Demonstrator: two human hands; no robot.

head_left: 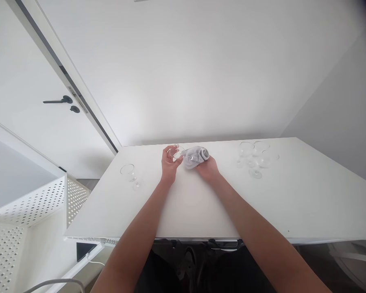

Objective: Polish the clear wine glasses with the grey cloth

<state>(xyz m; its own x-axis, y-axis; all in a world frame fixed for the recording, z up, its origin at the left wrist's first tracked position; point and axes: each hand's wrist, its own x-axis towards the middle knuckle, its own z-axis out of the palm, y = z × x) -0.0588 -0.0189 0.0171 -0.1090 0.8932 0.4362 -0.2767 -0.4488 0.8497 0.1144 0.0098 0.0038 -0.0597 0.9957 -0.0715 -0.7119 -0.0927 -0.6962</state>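
Above the far middle of the white table [195, 203], my left hand [170, 165] has its fingers closed round the bowl of a clear stemmed glass [177, 151]. The glass is tipped sideways, its bowl toward the left and its foot end toward my right hand [210, 167]. That hand is closed on a bunched light-grey cloth [195, 157], which lies against the stem and foot. Part of the foot is hidden by the cloth, and the right fingers are mostly behind it.
Several clear stemmed glasses [256, 154] stand close together on the right of the table. A single stemmed glass [129, 174] stands on the left. A wall rises behind the table's far edge, and a white door [33, 81] with a black handle is at the left.
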